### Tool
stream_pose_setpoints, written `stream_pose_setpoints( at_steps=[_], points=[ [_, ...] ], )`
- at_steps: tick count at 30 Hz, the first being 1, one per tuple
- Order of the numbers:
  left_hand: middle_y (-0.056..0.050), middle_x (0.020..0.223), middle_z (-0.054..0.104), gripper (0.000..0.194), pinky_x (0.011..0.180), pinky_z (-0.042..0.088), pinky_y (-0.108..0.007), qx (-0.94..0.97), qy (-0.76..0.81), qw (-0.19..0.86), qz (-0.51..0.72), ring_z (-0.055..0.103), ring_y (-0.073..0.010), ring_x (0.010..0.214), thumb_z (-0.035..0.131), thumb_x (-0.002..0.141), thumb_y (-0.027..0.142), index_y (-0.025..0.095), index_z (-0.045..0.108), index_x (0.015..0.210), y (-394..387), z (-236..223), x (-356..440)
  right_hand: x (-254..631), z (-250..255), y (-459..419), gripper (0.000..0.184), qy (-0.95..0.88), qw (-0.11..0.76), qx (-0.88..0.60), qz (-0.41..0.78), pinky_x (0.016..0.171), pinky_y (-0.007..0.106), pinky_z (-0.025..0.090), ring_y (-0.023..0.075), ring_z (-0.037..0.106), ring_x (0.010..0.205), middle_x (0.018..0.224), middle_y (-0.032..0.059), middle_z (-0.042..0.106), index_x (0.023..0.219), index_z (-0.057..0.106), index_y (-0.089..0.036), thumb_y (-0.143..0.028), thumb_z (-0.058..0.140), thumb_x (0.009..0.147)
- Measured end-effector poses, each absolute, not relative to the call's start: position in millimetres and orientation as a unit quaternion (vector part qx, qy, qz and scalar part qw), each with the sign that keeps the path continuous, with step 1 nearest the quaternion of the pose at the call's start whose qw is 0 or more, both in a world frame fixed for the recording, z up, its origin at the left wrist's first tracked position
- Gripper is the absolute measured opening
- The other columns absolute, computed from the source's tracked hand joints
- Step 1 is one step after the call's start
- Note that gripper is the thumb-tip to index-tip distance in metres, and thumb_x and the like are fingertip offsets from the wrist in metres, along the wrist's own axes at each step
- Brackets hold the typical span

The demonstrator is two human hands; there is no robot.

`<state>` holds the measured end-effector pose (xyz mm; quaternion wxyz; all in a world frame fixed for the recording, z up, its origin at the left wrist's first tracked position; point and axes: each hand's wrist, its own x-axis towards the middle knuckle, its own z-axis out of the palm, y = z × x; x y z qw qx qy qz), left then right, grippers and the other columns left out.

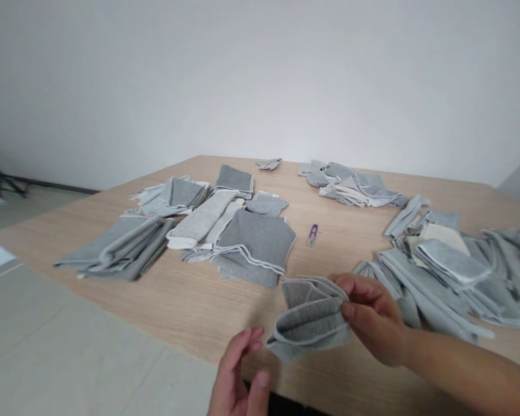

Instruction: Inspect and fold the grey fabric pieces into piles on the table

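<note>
My right hand (372,318) pinches a bunch of small grey fabric pieces (312,318) with pale stitched edges. They fan out to the left, above the front of the table. My left hand (240,375) is just left of them, fingers and thumb apart, holding nothing. Beyond the held pieces lies a stack of dark grey fabric panels (255,237) with white edging. Purple-handled thread snips (313,234) lie on the table behind the held pieces.
Folded grey cloth (125,245) and a light grey strip pile (203,219) lie to the left. A large fabric heap (437,271) covers the right side. More pieces (355,185) sit near the back. The wooden table's (190,306) front edge runs diagonally.
</note>
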<state>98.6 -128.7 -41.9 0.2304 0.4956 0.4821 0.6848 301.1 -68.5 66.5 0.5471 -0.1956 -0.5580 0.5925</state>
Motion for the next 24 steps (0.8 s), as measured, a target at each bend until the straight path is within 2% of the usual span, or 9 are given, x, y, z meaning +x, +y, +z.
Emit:
stream_pose_setpoints(
  at_steps=[4, 5, 7, 9, 12, 15, 19, 21, 24],
  points=[
    [-0.011, 0.117, 0.069, 0.058, 0.084, 0.057, -0.030, 0.600, 0.389, 0.226, 0.662, 0.067, -0.0254, 0.105, 0.077, 0.074, 0.032, 0.021, 0.060, 0.129, -122, -36, 97, 287, 49, -68, 0.020, -0.516, 0.530, -0.194, 0.644, 0.058, 0.026, 0.039, 0.0137, 0.048, 0.063, 0.070, 0.0013, 0.055, 0.075, 0.059, -0.020, -0.036, 0.068, 0.084],
    [-0.010, 0.115, 0.070, 0.054, 0.082, 0.058, -0.031, 0.602, 0.389, 0.221, 0.661, 0.068, -0.0251, 0.102, 0.074, 0.077, 0.029, 0.022, 0.061, 0.128, -121, -30, 98, 284, 46, -68, 0.021, -0.509, 0.531, -0.195, 0.649, 0.059, 0.026, 0.040, 0.0138, 0.048, 0.064, 0.070, 0.0012, 0.055, 0.076, 0.059, -0.020, -0.037, 0.069, 0.083],
    [-0.006, 0.101, 0.072, 0.029, 0.080, 0.057, -0.032, 0.593, 0.414, 0.249, 0.645, 0.068, -0.0215, 0.089, 0.067, 0.083, 0.026, 0.024, 0.069, 0.112, -119, -15, 102, 281, 42, -69, 0.022, -0.501, 0.533, -0.194, 0.654, 0.061, 0.026, 0.041, 0.0140, 0.049, 0.066, 0.072, 0.0014, 0.055, 0.076, 0.059, -0.020, -0.038, 0.068, 0.083],
    [-0.006, 0.096, 0.071, 0.021, 0.075, 0.056, -0.031, 0.575, 0.419, 0.266, 0.651, 0.067, -0.0204, 0.085, 0.065, 0.086, 0.028, 0.024, 0.071, 0.105, -117, 0, 105, 279, 41, -70, 0.022, -0.510, 0.528, -0.190, 0.652, 0.061, 0.026, 0.042, 0.0139, 0.050, 0.067, 0.074, 0.0017, 0.055, 0.076, 0.058, -0.020, -0.038, 0.067, 0.084],
    [-0.007, 0.100, 0.071, 0.019, 0.074, 0.055, -0.031, 0.606, 0.390, 0.270, 0.639, 0.066, -0.0220, 0.091, 0.062, 0.087, 0.023, 0.022, 0.072, 0.103, -114, 12, 103, 280, 41, -73, 0.021, -0.545, 0.496, -0.199, 0.646, 0.060, 0.025, 0.042, 0.0133, 0.049, 0.065, 0.073, 0.0012, 0.055, 0.078, 0.057, -0.020, -0.037, 0.063, 0.088],
    [-0.007, 0.104, 0.070, 0.023, 0.084, 0.053, -0.033, 0.614, 0.375, 0.219, 0.659, 0.065, -0.0225, 0.098, 0.061, 0.087, 0.016, 0.021, 0.071, 0.106, -111, 10, 98, 281, 39, -75, 0.019, -0.568, 0.476, -0.221, 0.634, 0.064, 0.026, 0.042, 0.0134, 0.050, 0.069, 0.074, 0.0007, 0.054, 0.081, 0.058, -0.020, -0.036, 0.057, 0.093],
    [-0.007, 0.106, 0.071, 0.025, 0.086, 0.054, -0.032, 0.534, 0.388, 0.212, 0.721, 0.067, -0.0208, 0.095, 0.061, 0.087, 0.016, 0.021, 0.070, 0.111, -109, 3, 97, 284, 29, -78, 0.018, -0.623, 0.519, -0.249, 0.530, 0.075, 0.029, 0.044, 0.0162, 0.050, 0.082, 0.087, 0.0024, 0.052, 0.094, 0.058, -0.024, -0.041, 0.059, 0.091],
    [-0.005, 0.101, 0.073, 0.025, 0.080, 0.056, -0.028, 0.501, 0.403, 0.230, 0.731, 0.068, -0.0186, 0.087, 0.064, 0.086, 0.017, 0.021, 0.069, 0.110, -109, 3, 99, 287, 24, -79, 0.044, -0.645, 0.540, -0.278, 0.463, 0.088, 0.034, 0.044, 0.0205, 0.051, 0.098, 0.107, 0.0058, 0.052, 0.116, 0.055, -0.028, -0.052, 0.069, 0.082],
    [-0.004, 0.093, 0.074, 0.020, 0.074, 0.057, -0.026, 0.507, 0.421, 0.226, 0.717, 0.068, -0.0172, 0.079, 0.067, 0.084, 0.021, 0.020, 0.071, 0.104, -109, 11, 100, 291, 23, -79, 0.097, -0.678, 0.519, -0.302, 0.424, 0.111, 0.042, 0.031, 0.0283, 0.038, 0.132, 0.144, 0.0109, 0.037, 0.146, 0.030, -0.032, -0.058, 0.080, 0.067]
  ],
)
